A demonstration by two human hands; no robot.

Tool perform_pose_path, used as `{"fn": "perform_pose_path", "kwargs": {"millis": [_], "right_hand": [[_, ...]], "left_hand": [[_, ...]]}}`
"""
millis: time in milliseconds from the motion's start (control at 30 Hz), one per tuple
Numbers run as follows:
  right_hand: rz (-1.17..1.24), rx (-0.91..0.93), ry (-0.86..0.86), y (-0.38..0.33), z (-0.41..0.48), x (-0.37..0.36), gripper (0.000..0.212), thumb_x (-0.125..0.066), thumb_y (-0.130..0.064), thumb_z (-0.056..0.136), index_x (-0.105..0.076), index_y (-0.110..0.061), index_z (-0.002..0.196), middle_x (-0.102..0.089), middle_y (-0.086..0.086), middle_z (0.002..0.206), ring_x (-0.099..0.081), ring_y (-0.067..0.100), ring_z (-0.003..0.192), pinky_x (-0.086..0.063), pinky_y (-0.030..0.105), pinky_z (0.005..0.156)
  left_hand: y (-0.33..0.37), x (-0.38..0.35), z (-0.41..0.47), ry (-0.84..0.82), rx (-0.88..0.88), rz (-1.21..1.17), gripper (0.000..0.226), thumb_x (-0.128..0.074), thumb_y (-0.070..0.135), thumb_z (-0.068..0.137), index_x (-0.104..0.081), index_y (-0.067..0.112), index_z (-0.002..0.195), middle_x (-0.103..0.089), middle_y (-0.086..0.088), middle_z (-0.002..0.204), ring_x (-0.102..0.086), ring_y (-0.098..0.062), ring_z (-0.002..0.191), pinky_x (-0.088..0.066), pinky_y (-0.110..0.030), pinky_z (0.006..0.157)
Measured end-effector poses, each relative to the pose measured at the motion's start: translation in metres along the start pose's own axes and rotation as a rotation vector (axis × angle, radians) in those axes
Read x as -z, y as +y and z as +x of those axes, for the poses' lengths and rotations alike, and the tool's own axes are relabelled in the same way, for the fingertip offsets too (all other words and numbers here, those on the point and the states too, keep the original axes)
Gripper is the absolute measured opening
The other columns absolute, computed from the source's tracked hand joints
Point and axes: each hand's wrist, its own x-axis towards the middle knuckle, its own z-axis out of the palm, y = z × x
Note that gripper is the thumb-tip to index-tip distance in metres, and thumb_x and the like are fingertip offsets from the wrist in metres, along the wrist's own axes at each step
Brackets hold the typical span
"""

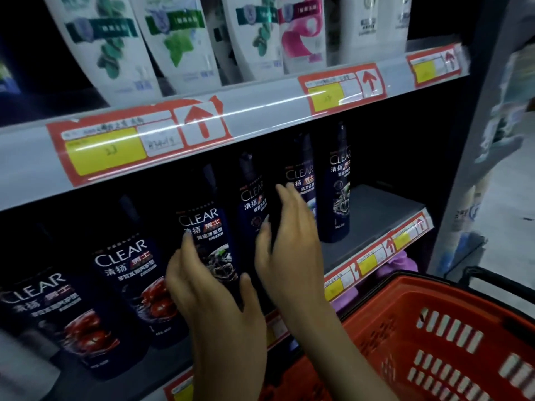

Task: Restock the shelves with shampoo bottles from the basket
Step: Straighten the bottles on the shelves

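Observation:
Dark blue Clear shampoo bottles stand in a row on the middle shelf point(373, 209). My left hand point(214, 296) is in front of one dark bottle point(208, 227), fingers straight, thumb spread, touching its lower front. My right hand point(289, 241) reaches with straight fingers between two further bottles, one point(252, 198) left of it and one point(301, 172) behind its fingertips. Neither hand grips anything. Another bottle point(338, 180) stands alone further right. The red basket point(434, 328) sits at the lower right; its inside is not visible.
White shampoo bottles point(179, 39) fill the upper shelf. Red and yellow price labels point(115, 143) line the shelf edges. Bare grey shelf lies right of the last dark bottle. Purple items point(402, 261) sit on the shelf below. An aisle opens at the far right.

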Motion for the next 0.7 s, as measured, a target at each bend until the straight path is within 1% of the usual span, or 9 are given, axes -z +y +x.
{"fn": "perform_pose_path", "kwargs": {"millis": [67,100,167,267,333,400,567,633,700], "right_hand": [[-0.016,0.021,-0.033,-0.003,-0.004,-0.006,0.051,-0.049,-0.015,0.094,-0.037,-0.010,0.143,-0.040,0.004,0.147,-0.034,0.016,0.138,-0.026,0.016,0.108],[-0.008,0.012,-0.047,-0.005,-0.006,-0.009,0.053,-0.048,-0.017,0.094,-0.035,-0.011,0.144,-0.039,0.003,0.148,-0.034,0.016,0.138,-0.030,0.018,0.107],[0.025,-0.023,-0.064,-0.006,-0.010,-0.013,0.055,-0.046,-0.020,0.094,-0.029,-0.015,0.146,-0.037,0.002,0.150,-0.033,0.014,0.138,-0.034,0.022,0.107],[0.097,-0.079,-0.126,-0.005,-0.016,-0.017,0.064,-0.046,-0.025,0.092,-0.016,-0.023,0.149,-0.037,-0.002,0.150,-0.035,0.012,0.137,-0.036,0.024,0.108],[0.209,-0.147,-0.215,-0.003,-0.019,-0.017,0.073,-0.050,-0.026,0.090,-0.008,-0.033,0.148,-0.037,-0.003,0.150,-0.038,0.013,0.135,-0.040,0.033,0.109],[0.277,-0.206,-0.291,0.002,-0.019,-0.015,0.078,-0.055,-0.023,0.090,-0.005,-0.037,0.148,-0.039,-0.002,0.149,-0.041,0.015,0.134,-0.042,0.038,0.108],[0.262,-0.199,-0.369,0.018,-0.013,-0.007,0.079,-0.063,-0.024,0.091,-0.013,-0.028,0.151,-0.040,-0.003,0.148,-0.040,0.011,0.133,-0.038,0.027,0.107],[0.247,-0.202,-0.349,0.019,-0.013,-0.007,0.078,-0.066,-0.026,0.089,-0.017,-0.029,0.150,-0.043,-0.005,0.144,-0.038,0.004,0.127,-0.036,0.017,0.098],[0.230,-0.202,-0.327,0.019,-0.014,-0.009,0.078,-0.068,-0.028,0.088,-0.020,-0.030,0.149,-0.045,-0.006,0.141,-0.032,-0.007,0.116,-0.029,0.003,0.087]], "left_hand": [[-0.008,0.000,0.005,-0.010,-0.008,-0.025,0.082,-0.059,0.014,0.091,-0.005,0.034,0.149,-0.011,0.012,0.154,-0.016,0.012,0.126,-0.016,-0.016,0.102],[-0.013,0.000,0.007,-0.021,0.004,-0.031,0.081,-0.057,0.015,0.092,-0.003,0.034,0.150,-0.011,0.009,0.156,-0.016,0.009,0.131,-0.017,-0.019,0.105],[-0.020,0.000,0.014,-0.054,0.060,-0.050,0.079,-0.054,0.018,0.094,-0.001,0.034,0.150,-0.013,0.005,0.158,-0.018,-0.006,0.142,-0.021,-0.028,0.113],[-0.029,-0.002,0.020,-0.097,0.137,-0.086,0.075,-0.053,0.023,0.095,-0.002,0.032,0.150,-0.018,0.001,0.158,-0.022,-0.015,0.144,-0.026,-0.038,0.115],[-0.033,-0.004,0.022,-0.111,0.134,-0.083,0.074,-0.053,0.025,0.095,-0.004,0.031,0.150,-0.018,0.002,0.158,-0.021,-0.014,0.144,-0.024,-0.035,0.114],[-0.035,-0.006,0.023,-0.114,0.123,-0.068,0.075,-0.053,0.022,0.095,-0.003,0.030,0.151,-0.015,0.003,0.159,-0.017,-0.012,0.144,-0.020,-0.029,0.111],[-0.032,-0.012,0.023,-0.082,0.130,-0.059,0.075,-0.053,0.017,0.095,-0.003,0.028,0.151,-0.013,0.002,0.159,-0.016,-0.010,0.143,-0.018,-0.020,0.104],[-0.032,-0.014,0.022,-0.059,0.134,-0.056,0.074,-0.052,0.018,0.096,-0.003,0.028,0.151,-0.012,0.004,0.159,-0.015,-0.007,0.141,-0.014,-0.010,0.099],[-0.031,-0.016,0.020,-0.042,0.143,-0.054,0.073,-0.051,0.018,0.097,-0.004,0.027,0.151,-0.012,0.005,0.159,-0.015,-0.004,0.137,-0.012,0.001,0.089]]}}
